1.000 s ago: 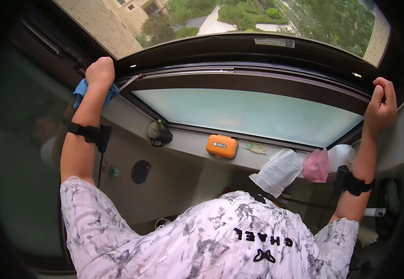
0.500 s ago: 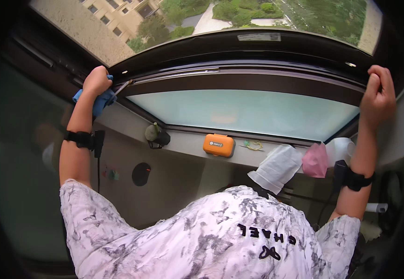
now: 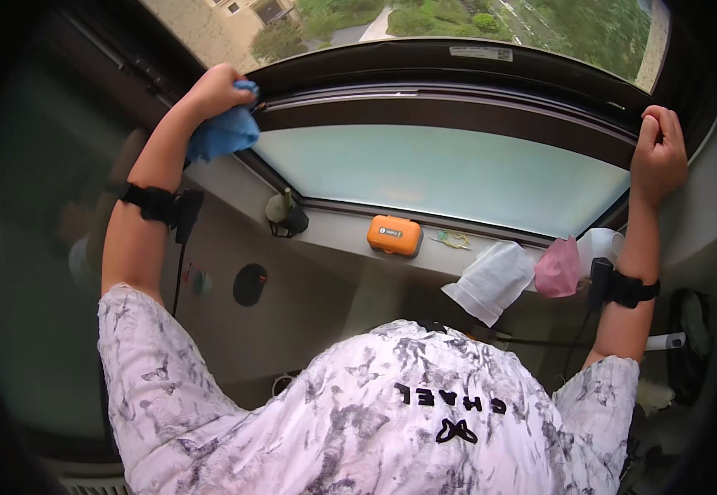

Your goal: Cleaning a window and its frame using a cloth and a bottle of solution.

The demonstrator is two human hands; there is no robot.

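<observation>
My left hand [image 3: 216,91] is closed round a blue cloth [image 3: 228,134] at the upper left. The cloth bunches in the fingers and hangs below them, beside the left end of the dark window frame [image 3: 350,64]. At the far right my right hand [image 3: 660,157] is raised against the right end of that frame, its fingers curled tight. Whatever they may hold is hidden. Beneath the frame lies a frosted pane [image 3: 424,169]. Above it, a clear pane [image 3: 412,21] shows greenery and a building outside.
Along the sill [image 3: 333,224] stand a green-and-black bottle-like item [image 3: 286,214], an orange case [image 3: 395,237], a thin yellow-green cord [image 3: 454,239], a white pouch [image 3: 493,280], a pink piece [image 3: 557,268] and a white roll-like item [image 3: 599,244]. A dark oval object [image 3: 249,285] lies lower down.
My left hand has moved up and right with the blue cloth, more of which now hangs in sight. My right hand stays closed near the frame's right end. The view has shifted slightly.
</observation>
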